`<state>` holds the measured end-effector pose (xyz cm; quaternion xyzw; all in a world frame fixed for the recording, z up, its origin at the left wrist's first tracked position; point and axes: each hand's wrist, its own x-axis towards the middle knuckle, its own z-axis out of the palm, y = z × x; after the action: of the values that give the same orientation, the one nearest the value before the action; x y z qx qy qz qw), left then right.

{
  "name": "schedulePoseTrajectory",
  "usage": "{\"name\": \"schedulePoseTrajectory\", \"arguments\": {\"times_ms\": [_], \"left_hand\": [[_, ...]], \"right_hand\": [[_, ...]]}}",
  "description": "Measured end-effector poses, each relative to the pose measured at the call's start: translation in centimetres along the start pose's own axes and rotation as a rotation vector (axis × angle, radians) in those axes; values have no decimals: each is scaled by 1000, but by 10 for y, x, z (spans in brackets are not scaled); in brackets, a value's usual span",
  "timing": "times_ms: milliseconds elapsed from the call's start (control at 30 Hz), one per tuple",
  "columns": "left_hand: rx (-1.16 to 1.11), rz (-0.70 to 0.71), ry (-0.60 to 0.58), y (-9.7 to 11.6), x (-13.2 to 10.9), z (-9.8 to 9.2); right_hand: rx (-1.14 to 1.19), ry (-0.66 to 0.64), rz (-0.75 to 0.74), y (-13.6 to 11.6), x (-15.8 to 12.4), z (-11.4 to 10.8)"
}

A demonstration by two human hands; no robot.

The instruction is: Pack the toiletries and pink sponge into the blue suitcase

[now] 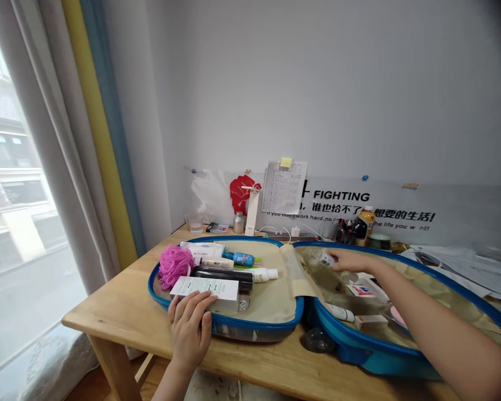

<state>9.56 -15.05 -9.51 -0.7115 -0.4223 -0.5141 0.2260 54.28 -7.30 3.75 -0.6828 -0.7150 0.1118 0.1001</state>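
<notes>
Resting unclenched on white box [224, 291], left hand [192, 327] at front edge of suitcase [259, 323]; right hand [350, 260] grasping clear item [320, 257] near back edge.

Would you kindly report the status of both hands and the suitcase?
Left hand resting on white box. Right hand at small clear item, grip unclear. Suitcase open on table. Black tube close behind box.

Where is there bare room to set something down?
Bare lining lies between the left half's white bottle and the beige strip; bare tabletop, left of the suitcase's blue rim. Crowded: around the pink puff and the white box touched by the left hand.
</notes>
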Motion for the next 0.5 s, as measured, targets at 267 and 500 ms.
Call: {"name": "schedulePoseTrajectory", "arguments": {"times_ms": [267, 500], "left_hand": [[-8, -11, -7, 1, 0, -1], [16, 8, 0, -5, -4, 2]], "right_hand": [[91, 144, -265, -92, 3, -13], [65, -57, -482, -170, 21, 36]]}}
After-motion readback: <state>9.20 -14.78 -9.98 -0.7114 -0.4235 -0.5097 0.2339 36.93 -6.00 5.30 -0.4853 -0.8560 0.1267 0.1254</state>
